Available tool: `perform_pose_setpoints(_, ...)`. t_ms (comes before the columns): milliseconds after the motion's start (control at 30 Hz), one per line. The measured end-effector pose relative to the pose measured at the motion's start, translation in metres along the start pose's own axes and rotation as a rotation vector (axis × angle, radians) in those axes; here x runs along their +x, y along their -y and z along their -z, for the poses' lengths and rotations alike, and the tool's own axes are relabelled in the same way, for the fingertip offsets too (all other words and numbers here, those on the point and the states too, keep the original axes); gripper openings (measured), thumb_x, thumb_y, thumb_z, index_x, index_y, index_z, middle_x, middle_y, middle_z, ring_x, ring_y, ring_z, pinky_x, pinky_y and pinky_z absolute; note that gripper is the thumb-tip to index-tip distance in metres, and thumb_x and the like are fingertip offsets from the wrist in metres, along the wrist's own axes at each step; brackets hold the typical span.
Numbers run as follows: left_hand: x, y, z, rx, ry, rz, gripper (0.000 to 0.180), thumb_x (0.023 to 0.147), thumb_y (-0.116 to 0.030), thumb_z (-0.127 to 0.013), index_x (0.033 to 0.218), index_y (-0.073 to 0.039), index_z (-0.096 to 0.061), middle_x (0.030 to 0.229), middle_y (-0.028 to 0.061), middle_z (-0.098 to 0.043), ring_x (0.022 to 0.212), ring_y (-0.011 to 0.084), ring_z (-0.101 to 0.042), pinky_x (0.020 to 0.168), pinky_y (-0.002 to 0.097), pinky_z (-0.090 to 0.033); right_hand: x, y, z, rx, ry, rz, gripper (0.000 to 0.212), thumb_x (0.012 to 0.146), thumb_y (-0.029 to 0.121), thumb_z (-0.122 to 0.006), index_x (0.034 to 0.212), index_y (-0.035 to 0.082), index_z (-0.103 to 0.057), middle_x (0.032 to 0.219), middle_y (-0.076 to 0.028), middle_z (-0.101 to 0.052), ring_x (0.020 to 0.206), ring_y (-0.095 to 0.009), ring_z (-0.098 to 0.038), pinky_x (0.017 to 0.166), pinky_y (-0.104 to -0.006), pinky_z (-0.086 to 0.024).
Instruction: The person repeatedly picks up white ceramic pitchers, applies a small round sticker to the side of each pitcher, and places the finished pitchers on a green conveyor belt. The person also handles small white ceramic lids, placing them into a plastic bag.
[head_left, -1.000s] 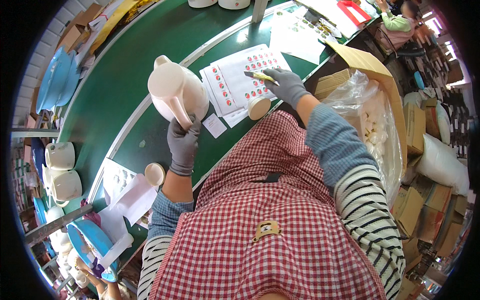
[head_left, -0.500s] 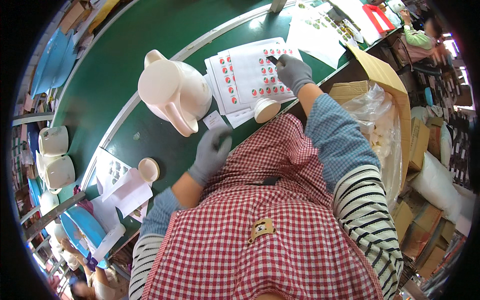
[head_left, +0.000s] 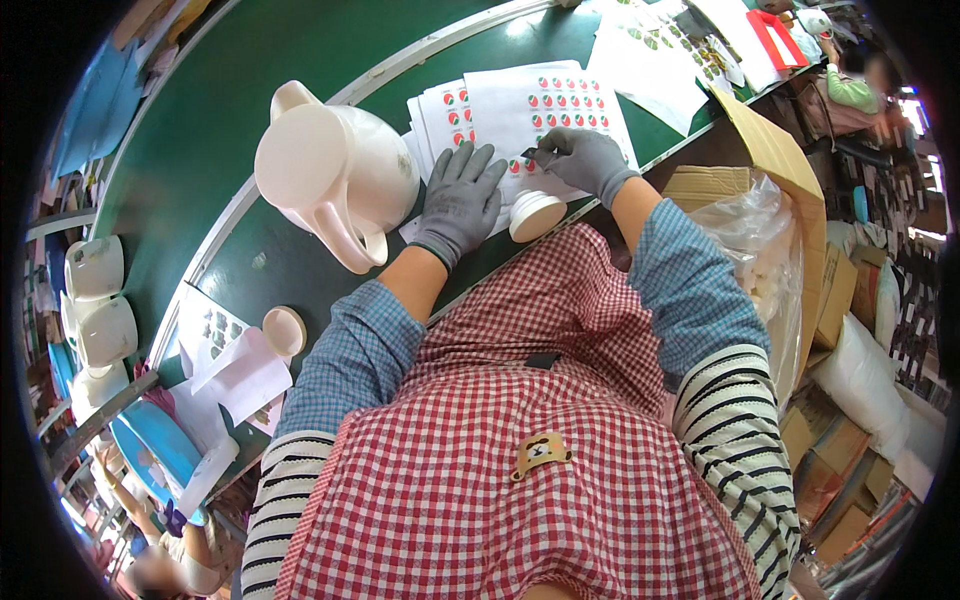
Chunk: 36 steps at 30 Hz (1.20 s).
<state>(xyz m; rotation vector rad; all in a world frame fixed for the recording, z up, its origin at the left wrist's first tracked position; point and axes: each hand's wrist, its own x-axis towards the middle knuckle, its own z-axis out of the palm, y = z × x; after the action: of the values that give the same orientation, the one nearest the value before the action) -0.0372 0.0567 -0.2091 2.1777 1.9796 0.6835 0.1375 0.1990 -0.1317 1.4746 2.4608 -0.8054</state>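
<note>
My left hand (head_left: pixel 462 200), in a grey glove, lies flat with fingers spread on the left part of the paper sheets. My right hand (head_left: pixel 585 165), also gloved, pinches a small dark tool (head_left: pixel 529 153) over the top white sheet (head_left: pixel 508 95). This sheet bears rows of small round red-and-green stickers. The tool's tip is near the lower row; its exact kind is too small to tell. Left of my left hand stands a cream pitcher (head_left: pixel 335 165), flat round face up. A small cream cup-shaped piece (head_left: pixel 537 217) rests at the sheet's near edge.
A cardboard box (head_left: pixel 765 150) with a plastic liner stands at the right. A small round cream piece (head_left: pixel 284 331) and papers (head_left: pixel 235 380) lie left on the green table (head_left: pixel 300 270). Blue basin (head_left: pixel 160 445) and more cream pitchers (head_left: pixel 107 330) are further left. Co-workers sit at both sides.
My left hand has moved up and right from beside the pitcher onto the sheets. My right hand has come down and slightly left with the small tool. The top sheet has shifted.
</note>
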Motion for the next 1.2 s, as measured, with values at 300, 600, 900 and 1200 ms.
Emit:
perform_pose_setpoints(300,0.002,0.000,0.000,-0.019,-0.013,0.021,0.042,0.086,-0.025,-0.057,0.127,-0.016,-0.061,0.142,0.0104,-0.051,0.136,0.0339,-0.040,0.116,0.0519,-0.025,0.005,0.001,0.003,-0.074,0.043,0.053,0.034,0.087,0.043,-0.067,0.108,0.017,-0.072,0.102,-0.006,-0.073,0.095,-0.023,-0.069,0.088,-0.0326,-0.051)
perform_pose_setpoints(600,0.003,-0.003,0.002,-0.033,-0.002,0.038,0.042,0.085,-0.024,-0.058,0.126,-0.014,-0.061,0.140,0.0121,-0.052,0.135,0.0361,-0.041,0.116,0.0525,-0.026,0.008,0.007,0.001,-0.114,0.096,0.087,0.041,0.087,0.050,-0.064,0.105,0.014,-0.071,0.101,-0.007,-0.073,0.094,-0.025,-0.069,0.086,-0.0342,-0.051)
perform_pose_setpoints(900,0.005,-0.004,0.004,-0.066,-0.018,0.050,0.049,0.081,-0.022,-0.060,0.128,-0.009,-0.056,0.139,0.0135,-0.051,0.135,0.0352,-0.041,0.116,0.0504,-0.027,0.008,0.034,0.000,-0.318,0.146,0.050,0.045,0.090,0.055,-0.058,0.109,0.015,-0.068,0.102,-0.007,-0.072,0.096,-0.025,-0.070,0.083,-0.0394,-0.053)
perform_pose_setpoints(1200,-0.004,-0.004,0.005,-0.148,-0.140,0.006,0.047,0.082,-0.016,-0.061,0.128,-0.008,-0.056,0.139,0.0149,-0.051,0.134,0.0344,-0.042,0.114,0.0492,-0.029,-0.053,0.037,0.039,0.286,-0.116,-0.014,0.040,0.084,0.040,-0.075,0.089,0.001,-0.069,0.074,-0.007,-0.064,0.067,-0.014,-0.057,0.064,-0.0291,-0.046)
